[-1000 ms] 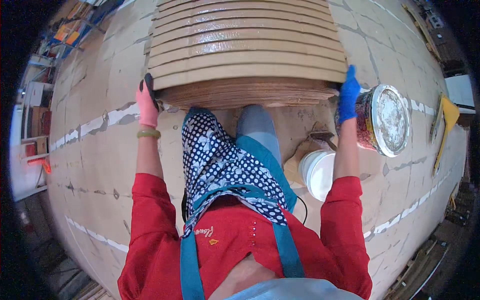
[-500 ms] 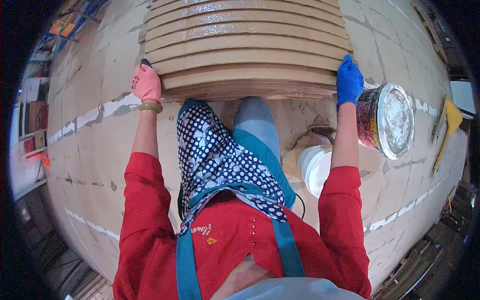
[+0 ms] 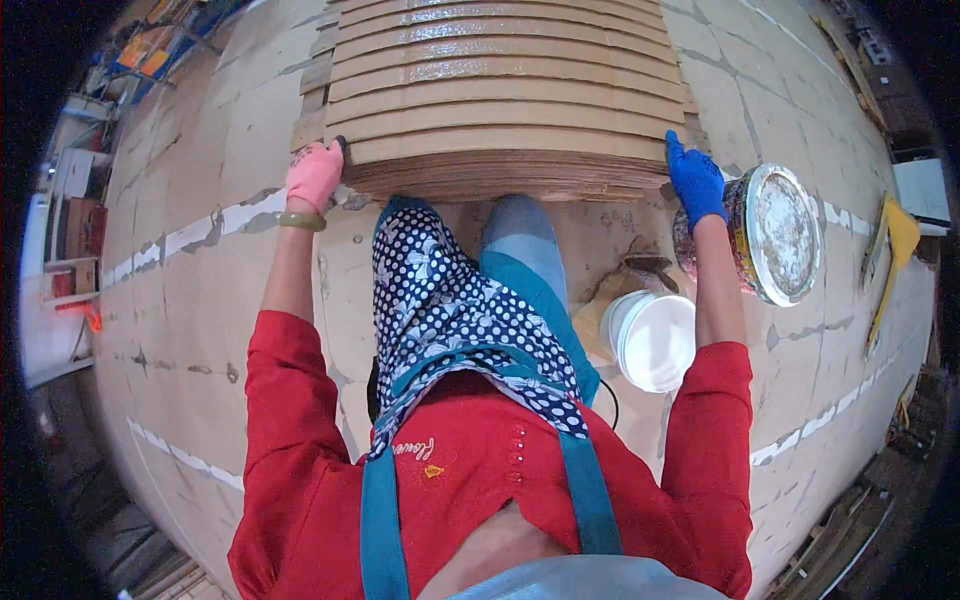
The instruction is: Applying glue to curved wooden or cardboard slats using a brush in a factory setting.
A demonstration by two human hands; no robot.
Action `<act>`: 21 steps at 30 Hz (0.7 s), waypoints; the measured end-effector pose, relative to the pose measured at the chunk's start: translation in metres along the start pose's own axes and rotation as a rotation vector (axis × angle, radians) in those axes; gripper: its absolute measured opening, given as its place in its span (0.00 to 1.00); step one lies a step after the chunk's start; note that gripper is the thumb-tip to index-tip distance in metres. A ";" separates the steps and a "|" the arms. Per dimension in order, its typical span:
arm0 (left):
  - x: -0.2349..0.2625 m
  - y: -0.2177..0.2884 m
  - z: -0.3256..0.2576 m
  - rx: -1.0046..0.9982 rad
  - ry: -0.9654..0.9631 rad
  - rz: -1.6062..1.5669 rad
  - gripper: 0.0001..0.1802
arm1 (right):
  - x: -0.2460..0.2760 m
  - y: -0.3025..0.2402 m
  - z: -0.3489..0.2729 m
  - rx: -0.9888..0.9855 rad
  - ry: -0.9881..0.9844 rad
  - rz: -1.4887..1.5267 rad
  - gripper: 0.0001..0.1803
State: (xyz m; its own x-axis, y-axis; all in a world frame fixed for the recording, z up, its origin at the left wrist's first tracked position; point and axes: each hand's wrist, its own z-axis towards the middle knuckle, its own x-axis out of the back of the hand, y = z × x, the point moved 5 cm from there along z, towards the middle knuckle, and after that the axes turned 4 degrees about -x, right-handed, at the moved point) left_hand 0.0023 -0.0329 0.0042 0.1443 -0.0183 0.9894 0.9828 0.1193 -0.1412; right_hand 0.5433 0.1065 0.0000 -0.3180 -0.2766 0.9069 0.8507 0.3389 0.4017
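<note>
Fanned cardboard sheets (image 3: 500,118) lie overlapping like steps on top of a stack in front of my knees, with glossy wet-looking patches farther up. My left hand (image 3: 315,178), in a pink glove with dark fingertips, is closed at the near left corner of the front sheet. At the opposite corner my right hand (image 3: 697,185), in a blue glove, pinches the sheet's edge, its index finger along the side. The fingers' undersides are hidden. Below the front sheet, the stack's layered edges (image 3: 500,172) face me.
Right of my legs stands a white bucket (image 3: 655,342). Beyond my right forearm is a larger, stained bucket (image 3: 785,235), tilted in view. A yellow object (image 3: 902,235) lies farther right. Shelving (image 3: 75,230) lines the far left. The floor (image 3: 190,300) is cracked, with white lines.
Both hands have come slightly nearer to me, the left also inward. The front sheet now sits more evenly over the stack's near edge. The view has shifted, showing more of the white bucket.
</note>
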 end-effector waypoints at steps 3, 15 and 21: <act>0.029 -0.004 0.011 0.235 -0.055 -0.064 0.18 | 0.013 0.023 0.003 0.021 -0.025 0.030 0.22; -0.009 0.000 0.006 0.362 0.778 -0.888 0.16 | -0.038 0.021 0.010 -0.657 0.639 1.114 0.22; 0.002 0.013 0.029 0.687 0.332 -0.446 0.22 | -0.020 0.018 0.036 -0.829 0.211 0.556 0.24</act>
State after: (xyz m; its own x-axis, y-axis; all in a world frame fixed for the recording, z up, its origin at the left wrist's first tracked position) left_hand 0.0122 -0.0022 0.0049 -0.1048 -0.4801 0.8709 0.6847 0.6003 0.4133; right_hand 0.5497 0.1503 -0.0066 0.2225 -0.4503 0.8647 0.9030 -0.2392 -0.3569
